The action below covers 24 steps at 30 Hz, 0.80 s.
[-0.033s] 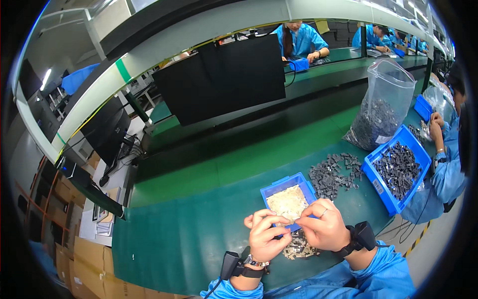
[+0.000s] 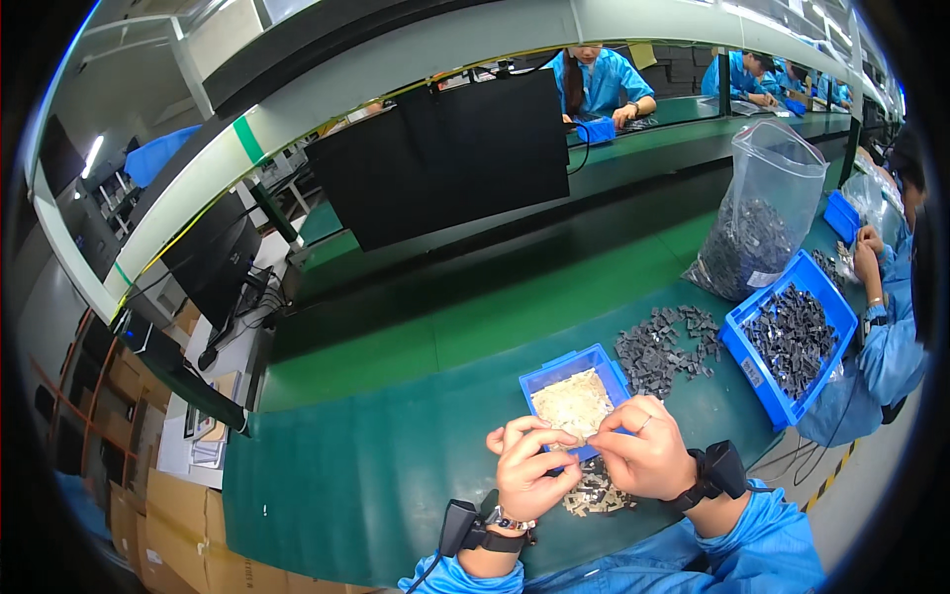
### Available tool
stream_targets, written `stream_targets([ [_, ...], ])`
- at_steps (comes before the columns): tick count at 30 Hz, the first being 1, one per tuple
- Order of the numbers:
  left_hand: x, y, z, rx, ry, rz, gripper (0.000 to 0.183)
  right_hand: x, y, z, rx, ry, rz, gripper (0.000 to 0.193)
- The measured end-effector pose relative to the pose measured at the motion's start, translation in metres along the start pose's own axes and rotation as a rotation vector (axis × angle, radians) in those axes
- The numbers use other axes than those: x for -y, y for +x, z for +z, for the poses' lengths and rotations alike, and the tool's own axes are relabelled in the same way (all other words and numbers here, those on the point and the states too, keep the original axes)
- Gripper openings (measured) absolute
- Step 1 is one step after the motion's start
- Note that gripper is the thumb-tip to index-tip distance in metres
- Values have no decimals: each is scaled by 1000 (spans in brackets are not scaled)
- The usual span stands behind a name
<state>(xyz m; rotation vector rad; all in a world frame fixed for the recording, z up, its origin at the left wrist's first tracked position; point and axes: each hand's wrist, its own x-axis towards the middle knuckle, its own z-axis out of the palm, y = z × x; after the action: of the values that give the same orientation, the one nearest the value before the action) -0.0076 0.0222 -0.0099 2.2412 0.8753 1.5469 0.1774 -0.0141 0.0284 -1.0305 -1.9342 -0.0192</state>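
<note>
My left hand (image 2: 529, 470) and my right hand (image 2: 648, 450) meet just over the near edge of a small blue bin (image 2: 532, 379). Pale cream-coloured small pieces (image 2: 572, 399) fill that bin. Both hands are closed in a pinch, fingertips almost touching. Whatever sits between them is too small and covered to make out. Below the hands, partly hidden by them, lies a pile of small flat metallic-looking pieces (image 2: 597, 492) on the green table. Small dark grey plastic pieces (image 2: 661, 348) are heaped beyond the bin to the right.
A larger blue bin (image 2: 734, 342) of dark pieces stands at the right, with a clear plastic bag (image 2: 757, 223) of similar pieces behind it. A black panel (image 2: 445, 158) hangs across the far side. A co-worker's arm (image 2: 881, 297) works at the far right.
</note>
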Motion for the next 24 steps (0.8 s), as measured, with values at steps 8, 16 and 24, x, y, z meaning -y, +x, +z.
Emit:
stream_targets([
  [8,1,0,-3,-9,-31,6,21,3,2,1,3,0,-10,20],
  [16,3,3,-1,-98,-159,-43,21,7,4,3,5,0,8,22],
  [24,0,2,-1,-122,-226,-64,26,9,2,-1,-30,-4,-18,29],
])
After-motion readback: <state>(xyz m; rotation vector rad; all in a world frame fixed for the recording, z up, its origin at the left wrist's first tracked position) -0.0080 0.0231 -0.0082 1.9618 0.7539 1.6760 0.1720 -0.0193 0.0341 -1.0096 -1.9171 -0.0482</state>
